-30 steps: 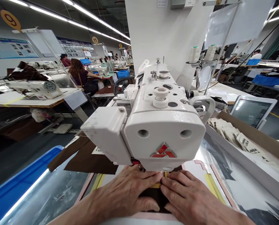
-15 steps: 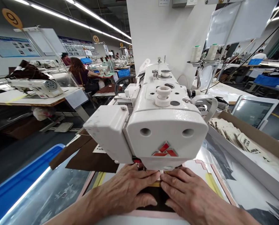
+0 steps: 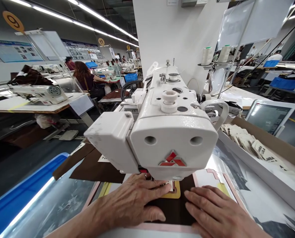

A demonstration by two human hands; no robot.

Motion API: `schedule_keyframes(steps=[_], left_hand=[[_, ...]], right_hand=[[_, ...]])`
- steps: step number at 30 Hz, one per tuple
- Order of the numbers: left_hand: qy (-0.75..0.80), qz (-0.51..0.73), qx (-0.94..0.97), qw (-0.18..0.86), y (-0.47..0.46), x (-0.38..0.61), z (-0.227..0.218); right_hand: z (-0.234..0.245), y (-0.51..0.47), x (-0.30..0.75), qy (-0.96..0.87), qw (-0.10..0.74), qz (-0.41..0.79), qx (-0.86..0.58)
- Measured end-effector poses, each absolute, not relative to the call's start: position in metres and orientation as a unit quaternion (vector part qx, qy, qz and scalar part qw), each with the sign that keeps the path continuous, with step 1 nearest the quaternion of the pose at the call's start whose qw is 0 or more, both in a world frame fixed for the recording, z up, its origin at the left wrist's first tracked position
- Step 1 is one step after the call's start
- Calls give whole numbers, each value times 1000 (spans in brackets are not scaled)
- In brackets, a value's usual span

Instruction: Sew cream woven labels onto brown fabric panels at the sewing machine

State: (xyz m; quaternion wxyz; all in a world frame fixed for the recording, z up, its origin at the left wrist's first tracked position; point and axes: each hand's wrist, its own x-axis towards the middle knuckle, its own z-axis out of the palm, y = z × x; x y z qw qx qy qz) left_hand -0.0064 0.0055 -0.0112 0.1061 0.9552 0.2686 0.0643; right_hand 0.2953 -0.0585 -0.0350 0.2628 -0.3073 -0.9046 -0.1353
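Note:
Under the head of a white sewing machine lies a dark brown fabric piece. On it sits a yellow frame around a white label with dark print, partly covered by fingers. My left hand rests flat with fingers out, its fingertips over the label and frame edge and partly hidden beneath the machine head. To the right, my right hand lies flat on the brown fabric's right side, fingers stretched, apart from the frame.
An open box of printed labels stands at the right, with a screen behind it. More brown pieces with labels lie left of the machine. A blue bin sits at the far left. A person works farther back.
My right hand has slid right and slightly toward me, off the frame, uncovering the frame's right end and more brown fabric. My left hand stays nearly in place.

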Motion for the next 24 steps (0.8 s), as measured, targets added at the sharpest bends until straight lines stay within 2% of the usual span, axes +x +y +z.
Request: schedule_keyframes(steps=[6,9,24], left_hand=[[276,39,953,117,5,-3,-4],[289,28,951,107,3,-2,-4],[284,-18,956,69,0,-11,-18]], right_hand=[[-39,-65,316,-898,272,-97,-333],[-34,-62,314,-906,251,-84,-330],[-30,-68,306,-888,257,-85,-372]])
